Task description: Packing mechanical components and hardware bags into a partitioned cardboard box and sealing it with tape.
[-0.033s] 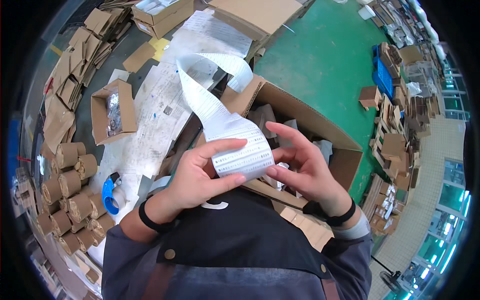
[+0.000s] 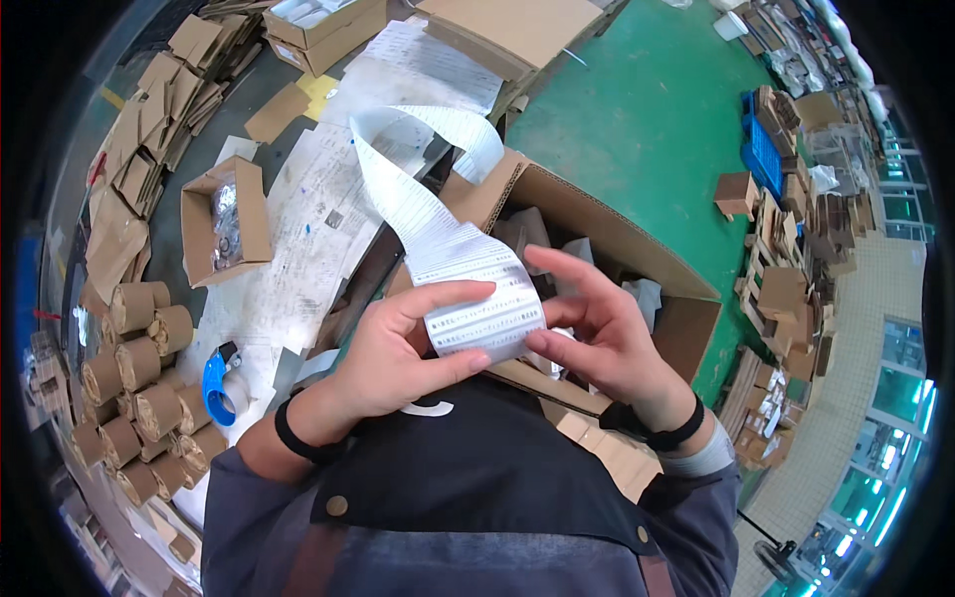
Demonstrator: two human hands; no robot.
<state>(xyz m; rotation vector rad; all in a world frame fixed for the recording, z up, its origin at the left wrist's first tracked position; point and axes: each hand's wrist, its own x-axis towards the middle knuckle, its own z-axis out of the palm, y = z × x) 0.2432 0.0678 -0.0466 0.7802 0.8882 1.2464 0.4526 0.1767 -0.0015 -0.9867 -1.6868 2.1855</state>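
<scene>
A white strip of printed labels (image 2: pixel 482 308) is bent into a curve between my two hands, its rows of dark print facing up. My left hand (image 2: pixel 388 343) grips it at the left, thumb along the lower edge and index finger across the printed face. At the right edge, my right hand (image 2: pixel 607 343) pinches it with the thumb, while the index finger sticks out above; its other fingers are partly hidden. From there the strip's loose tail loops away over the open cardboard box (image 2: pixel 617 234), which holds wrapped pieces.
Left of the papers (image 2: pixel 298 219) on the table are a small carton (image 2: pixel 254 224) with clear plastic bags, a blue tape dispenser (image 2: pixel 215 386) and several stacked brown paper rolls (image 2: pixel 139 363). Flattened cardboard (image 2: pixel 149 129) stands farther left. A blue crate (image 2: pixel 761 144) lies across the green floor.
The label strip shifts very slightly in my hands, and my right hand moves a touch to the left. Everything else stays put.
</scene>
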